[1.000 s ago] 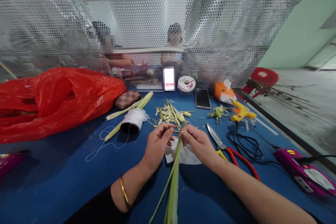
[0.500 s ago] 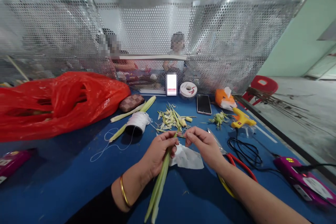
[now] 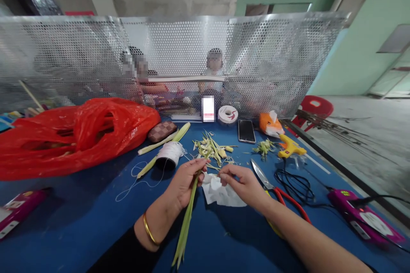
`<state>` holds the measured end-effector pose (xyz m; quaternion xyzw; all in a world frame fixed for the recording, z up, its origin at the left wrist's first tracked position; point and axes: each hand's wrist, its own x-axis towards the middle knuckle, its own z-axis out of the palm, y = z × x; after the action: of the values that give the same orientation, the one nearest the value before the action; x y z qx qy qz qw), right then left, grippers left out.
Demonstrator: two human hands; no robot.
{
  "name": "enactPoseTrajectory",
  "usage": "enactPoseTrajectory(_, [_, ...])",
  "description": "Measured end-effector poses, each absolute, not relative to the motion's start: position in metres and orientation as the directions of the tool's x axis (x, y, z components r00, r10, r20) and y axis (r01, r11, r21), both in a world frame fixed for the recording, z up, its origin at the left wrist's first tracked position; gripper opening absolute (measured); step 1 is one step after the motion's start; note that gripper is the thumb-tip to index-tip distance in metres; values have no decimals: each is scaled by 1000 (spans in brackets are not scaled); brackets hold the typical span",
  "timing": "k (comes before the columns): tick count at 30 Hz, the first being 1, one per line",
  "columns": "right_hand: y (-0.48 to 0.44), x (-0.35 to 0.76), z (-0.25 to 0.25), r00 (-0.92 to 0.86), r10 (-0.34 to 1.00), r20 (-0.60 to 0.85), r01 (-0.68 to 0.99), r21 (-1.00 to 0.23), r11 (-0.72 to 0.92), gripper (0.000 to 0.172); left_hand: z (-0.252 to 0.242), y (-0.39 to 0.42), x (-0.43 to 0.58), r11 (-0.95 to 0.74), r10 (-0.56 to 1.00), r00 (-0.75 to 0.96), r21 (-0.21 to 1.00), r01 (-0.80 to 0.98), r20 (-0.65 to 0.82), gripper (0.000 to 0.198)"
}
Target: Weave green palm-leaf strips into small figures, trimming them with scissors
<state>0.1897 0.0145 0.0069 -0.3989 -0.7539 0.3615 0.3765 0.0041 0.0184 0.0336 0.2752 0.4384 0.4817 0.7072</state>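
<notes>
My left hand (image 3: 185, 181), with a gold bangle on its wrist, is closed around a long green stalk (image 3: 187, 222) whose split lower end points toward me. To its right, my right hand (image 3: 238, 181) is pinched, with its fingertips over a white tissue (image 3: 222, 192); what they hold is too small to tell. Just beyond both hands lies a heap of pale green and yellow plant scraps (image 3: 209, 147). A spool of white string (image 3: 169, 153) stands left of the hands, its loose thread trailing on the blue table (image 3: 105, 230).
At the left is a red plastic bag (image 3: 96, 132). Scissors (image 3: 282, 198), a yellow glue gun (image 3: 291, 146), a black cable and a purple power strip (image 3: 365, 215) lie right. A phone (image 3: 246, 131) and ribbon roll (image 3: 228, 114) sit before the perforated metal screen (image 3: 179, 42); people are behind it.
My right hand has moved away from the stalk, widening the gap between my hands. My left hand has shifted slightly left with the stalk. The view has tilted up a little.
</notes>
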Motion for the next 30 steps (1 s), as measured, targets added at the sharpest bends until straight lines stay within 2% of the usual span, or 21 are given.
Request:
enactPoseTrajectory(2, [17,193,14,-430,892,141,407,-852,330,17,35,19,2,400,915,146,791,-462,-377,15])
enactPoseTrajectory(4, [19,200,26,-430,902,43,563,-768,305,16,35,20,2,408,909,128,781,-473,-397,14])
enactPoseTrajectory(8, [4,228,46,-330,938,102,861,-376,344,17,34,21,1,420,901,124,767,-484,-415,13])
enactPoseTrajectory(11, [-24,255,34,-206,977,46,967,-143,211,21,33,21,-1,434,896,155,743,-509,-417,14])
enactPoseTrajectory(13, [-45,271,15,-102,994,41,992,-64,104,21,33,21,-2,444,892,179,730,-520,-415,15])
enactPoseTrajectory(16, [-66,284,-13,-72,989,130,994,-74,82,40,35,20,-1,451,889,197,722,-524,-413,15])
enactPoseTrajectory(19, [-69,282,-23,-23,984,177,999,-40,31,43,37,18,1,463,884,207,719,-519,-420,15])
enactPoseTrajectory(24, [-55,273,-19,69,988,137,998,-3,-69,45,39,17,2,482,874,228,702,-524,-430,23])
enactPoseTrajectory(26, [-52,276,-18,135,986,99,990,-57,-130,48,40,17,2,487,870,224,701,-521,-438,24])
enactPoseTrajectory(28, [-54,282,-18,221,974,47,964,-161,-211,50,40,17,2,487,870,216,701,-520,-444,23])
enactPoseTrajectory(30, [-60,285,-18,264,964,33,897,-376,-233,53,41,17,2,476,876,210,706,-525,-435,22])
